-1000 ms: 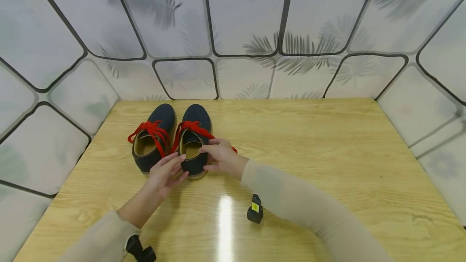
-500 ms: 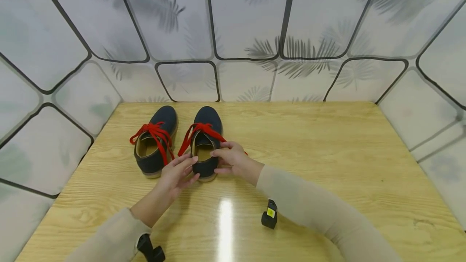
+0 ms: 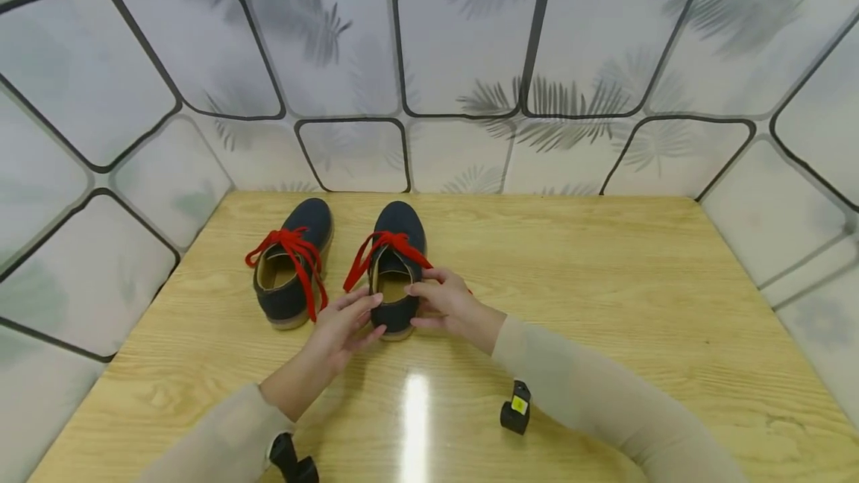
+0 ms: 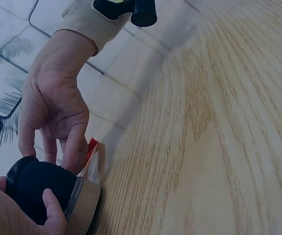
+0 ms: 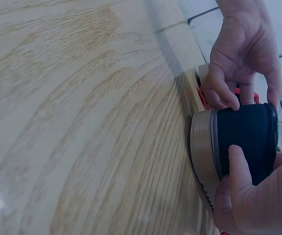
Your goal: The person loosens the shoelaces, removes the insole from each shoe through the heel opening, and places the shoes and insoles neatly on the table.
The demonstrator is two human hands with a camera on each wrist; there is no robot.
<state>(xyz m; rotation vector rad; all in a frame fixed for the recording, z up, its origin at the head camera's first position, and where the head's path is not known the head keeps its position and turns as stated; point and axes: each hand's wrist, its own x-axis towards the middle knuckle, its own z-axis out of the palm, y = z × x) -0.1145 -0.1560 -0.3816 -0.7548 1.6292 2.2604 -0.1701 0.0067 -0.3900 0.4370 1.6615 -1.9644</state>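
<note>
We grip the navy lace-up shoe (image 3: 394, 310) between left hand (image 3: 340, 329) and right hand (image 3: 451, 305); the matching shoe (image 3: 287, 300) stands to its left.

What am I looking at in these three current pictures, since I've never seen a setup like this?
There is no robot here: a person works with two bare hands. The wide picture comes from a camera on the head, looking forward and down. The other two come from cameras worn on the wrists, giving close views of the same work from either side.

On the wooden table are two dark shoes with red laces, toes pointing away from the person. The left hand and right hand hold the right-side shoe around its heel end, one from each side, with thumbs at the opening. The left-side shoe stands apart, with no hand on it.
</note>
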